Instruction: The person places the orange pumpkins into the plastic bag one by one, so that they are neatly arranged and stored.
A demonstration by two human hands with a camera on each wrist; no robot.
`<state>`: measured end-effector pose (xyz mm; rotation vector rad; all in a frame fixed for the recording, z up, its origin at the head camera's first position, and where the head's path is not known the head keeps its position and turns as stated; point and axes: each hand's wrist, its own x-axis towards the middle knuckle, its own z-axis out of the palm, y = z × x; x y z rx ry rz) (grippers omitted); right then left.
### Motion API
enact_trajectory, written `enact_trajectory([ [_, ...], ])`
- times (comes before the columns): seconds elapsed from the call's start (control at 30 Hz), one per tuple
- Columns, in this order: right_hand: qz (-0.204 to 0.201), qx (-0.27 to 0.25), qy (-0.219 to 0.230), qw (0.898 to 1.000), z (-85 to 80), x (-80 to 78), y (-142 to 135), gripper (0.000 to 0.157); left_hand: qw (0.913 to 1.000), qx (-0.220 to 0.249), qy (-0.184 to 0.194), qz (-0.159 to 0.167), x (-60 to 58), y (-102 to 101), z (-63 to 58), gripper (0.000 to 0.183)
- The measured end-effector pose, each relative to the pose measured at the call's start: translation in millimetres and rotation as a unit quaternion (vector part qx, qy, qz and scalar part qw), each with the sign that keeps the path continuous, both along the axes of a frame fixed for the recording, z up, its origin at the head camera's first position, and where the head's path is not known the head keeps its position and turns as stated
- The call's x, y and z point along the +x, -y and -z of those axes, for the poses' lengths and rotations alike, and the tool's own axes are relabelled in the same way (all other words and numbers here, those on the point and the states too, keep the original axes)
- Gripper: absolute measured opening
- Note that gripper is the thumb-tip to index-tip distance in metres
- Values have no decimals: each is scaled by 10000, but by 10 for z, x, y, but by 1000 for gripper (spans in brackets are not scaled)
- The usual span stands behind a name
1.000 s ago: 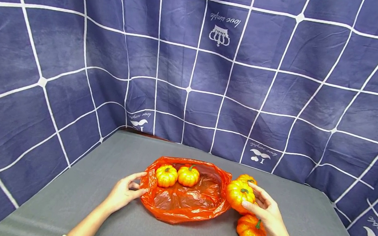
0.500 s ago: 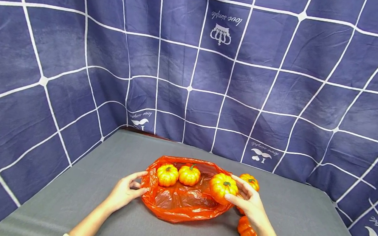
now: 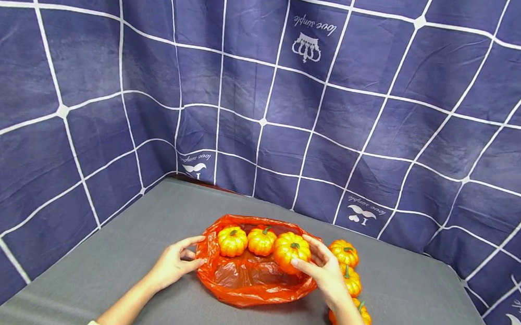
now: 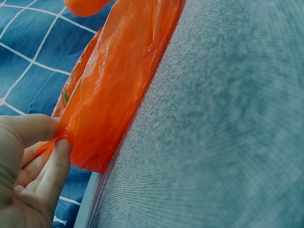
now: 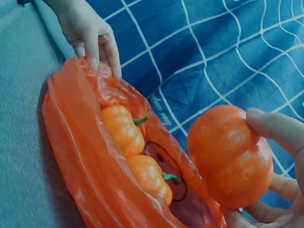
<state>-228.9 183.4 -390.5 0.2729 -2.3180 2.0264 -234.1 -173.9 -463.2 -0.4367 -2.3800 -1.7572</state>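
Observation:
An orange-red plastic bag [image 3: 247, 298] lies with its mouth spread wide on the grey table. My left hand [image 3: 175, 264] pinches its left rim between thumb and fingers, as the left wrist view shows up close. Inside sit two small yellow-orange pumpkins [image 3: 232, 242] with green stems, side by side toward the back left. With thumb and fingers my right hand [image 3: 327, 271] grips a third pumpkin [image 5: 228, 159]. In the right wrist view it is held above the bag's rim, to the right of the two pumpkins inside.
Three more pumpkins [image 3: 343, 252] stand in a row to the right of the bag, the nearest partly hidden by my right forearm. A blue curtain [image 3: 230, 86] with white grid lines rises behind and beside the grey table [image 3: 110, 252].
My right hand has carried its pumpkin leftward from beside the bag to over the bag's right part. The left hand stays on the rim.

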Motion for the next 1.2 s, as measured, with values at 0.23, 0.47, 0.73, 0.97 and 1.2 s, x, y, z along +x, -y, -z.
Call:
enact_trajectory([
  [0.23, 232, -287, 103, 9993, 48, -47, 155, 62, 10000, -55, -35, -59, 2, -3, 5, 57],
  [0.47, 526, -236, 177, 9982, 117, -123, 292, 64, 9998, -124, -86, -86, 10, -7, 2, 55],
  [0.73, 996, -45, 255, 9947, 171, -230, 365, 70, 10000, -34, -64, 19, 5, -4, 1, 56],
  [0.97, 1267, 261, 336, 9910, 170, -263, 372, 73, 9997, 154, -29, 190, 2, -3, -4, 58],
  [1.2, 1415, 466, 365, 9882, 196, -313, 377, 72, 9995, 241, -14, 183, 10, -6, -9, 58],
])
